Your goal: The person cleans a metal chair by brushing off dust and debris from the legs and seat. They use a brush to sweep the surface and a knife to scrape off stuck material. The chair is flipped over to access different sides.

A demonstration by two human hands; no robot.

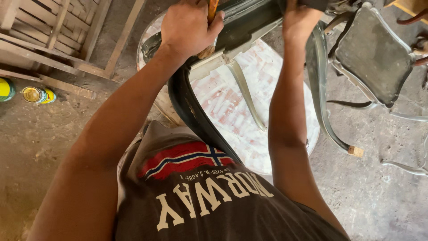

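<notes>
1. Yellow-topped paint tins (33,94) are sitting on the dusty concrete floor (379,187) at the far left, just below a slatted wooden frame (58,35) that is lying in the upper left corner.

2. Moving right, the left hand (187,27) is closing in a fist around a wooden handle (209,27), fingers wrapped together on it; the handle's lower end is poking out beneath the palm, touching the dark chair frame (249,22). What tool the handle belongs to is probably a brush, though its head is hidden.

3. Curving down from under that hand, a dark painted chair leg (191,111) is running toward the person's grey printed shirt (214,201), passing between the two forearms.

4. Beneath the chair frame, a round white tabletop (240,116), streaked with pink and red, is bearing the work; a pale grey leg (247,96) is slanting across it.

5. Further right, the right hand (301,20) is pressing against the upper part of the dark chair frame at the top edge of the view; its fingers are cut off, so I cannot tell whether they are gripping or merely resting.

6. At the far right, a second chair (374,53) with a grey seat panel and pale curved legs is lying on the floor, near the table but apart from both hands.
</notes>
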